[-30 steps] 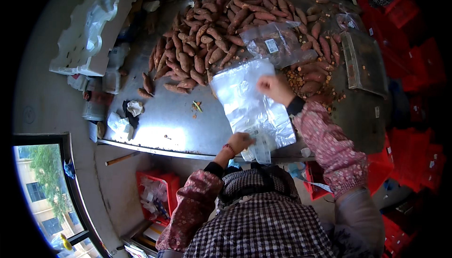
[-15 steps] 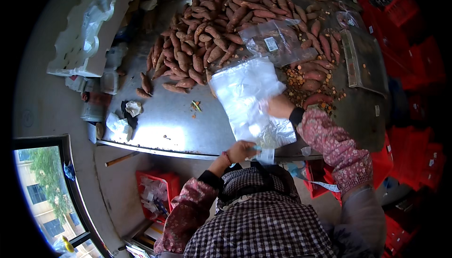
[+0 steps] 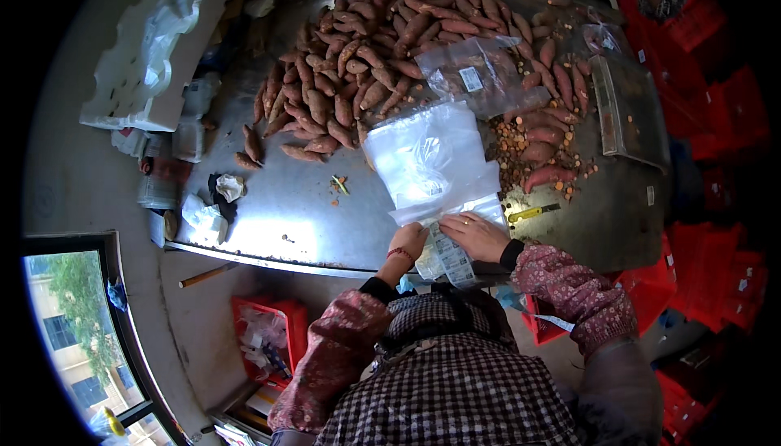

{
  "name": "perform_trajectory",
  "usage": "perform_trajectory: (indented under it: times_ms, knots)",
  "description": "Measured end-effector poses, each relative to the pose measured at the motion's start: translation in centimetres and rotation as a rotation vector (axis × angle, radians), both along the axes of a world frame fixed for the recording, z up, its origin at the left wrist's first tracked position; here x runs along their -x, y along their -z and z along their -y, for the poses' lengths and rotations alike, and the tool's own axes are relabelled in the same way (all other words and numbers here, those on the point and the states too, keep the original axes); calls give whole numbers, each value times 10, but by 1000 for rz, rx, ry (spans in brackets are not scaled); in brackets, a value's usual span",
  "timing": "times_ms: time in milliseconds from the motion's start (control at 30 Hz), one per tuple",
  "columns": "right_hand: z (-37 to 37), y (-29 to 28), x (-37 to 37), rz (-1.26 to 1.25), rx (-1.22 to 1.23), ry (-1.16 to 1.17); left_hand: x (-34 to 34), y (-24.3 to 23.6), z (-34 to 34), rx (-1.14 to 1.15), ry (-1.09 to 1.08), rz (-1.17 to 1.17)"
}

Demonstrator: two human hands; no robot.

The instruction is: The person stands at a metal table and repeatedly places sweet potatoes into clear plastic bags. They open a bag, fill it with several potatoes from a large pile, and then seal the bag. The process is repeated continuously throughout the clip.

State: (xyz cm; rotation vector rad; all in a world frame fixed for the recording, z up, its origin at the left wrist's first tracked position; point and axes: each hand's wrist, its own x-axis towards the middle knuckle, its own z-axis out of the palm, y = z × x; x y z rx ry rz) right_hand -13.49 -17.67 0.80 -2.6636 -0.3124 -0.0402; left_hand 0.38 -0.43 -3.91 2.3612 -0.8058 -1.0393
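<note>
A stack of clear plastic bags [image 3: 427,153] lies at the table's front edge. Over its near end runs a strip of printed labels [image 3: 446,257], hanging past the edge toward my body. My left hand [image 3: 409,241] is closed at the strip's left side, its fingertips partly hidden. My right hand [image 3: 478,237] lies flat across the bags and the top of the strip, fingers stretched to the left. Just right of that hand a yellow utility knife [image 3: 533,213] rests on the metal table [image 3: 325,218].
A large heap of sweet potatoes [image 3: 350,64] covers the far middle. Small orange pieces [image 3: 508,149] are scattered right of the bags. A printed plastic bag [image 3: 472,80] lies beyond them. White foam box [image 3: 154,47] at far left; red crates [image 3: 277,336] stand below and right.
My right hand has come back from the middle of the bags to their near end, beside my left hand. The label strip now lies on the bags, and the yellow knife shows on the table.
</note>
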Motion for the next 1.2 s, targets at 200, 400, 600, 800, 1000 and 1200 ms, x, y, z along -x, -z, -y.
perform_trajectory:
  times_ms: [200, 400, 600, 800, 1000, 1200]
  knots:
    - [2, 9, 8, -372, 95, 67, 10, -22, 3, 134, 120, -118]
    - [7, 68, 17, -427, 165, 35, 43, 32, 5, 250, 231, 174]
    - [19, 77, 32, -407, -88, 227, 52, -57, -37, 110, 143, -276]
    - [44, 41, -46, 16, -23, 386, 30, -59, -28, 271, 67, -273]
    - [71, -115, -110, 648, -144, 573, -4, -6, 2, 45, -66, -17]
    - [-7, -26, -18, -184, -39, 17, 3, -7, 15, -33, -40, 45]
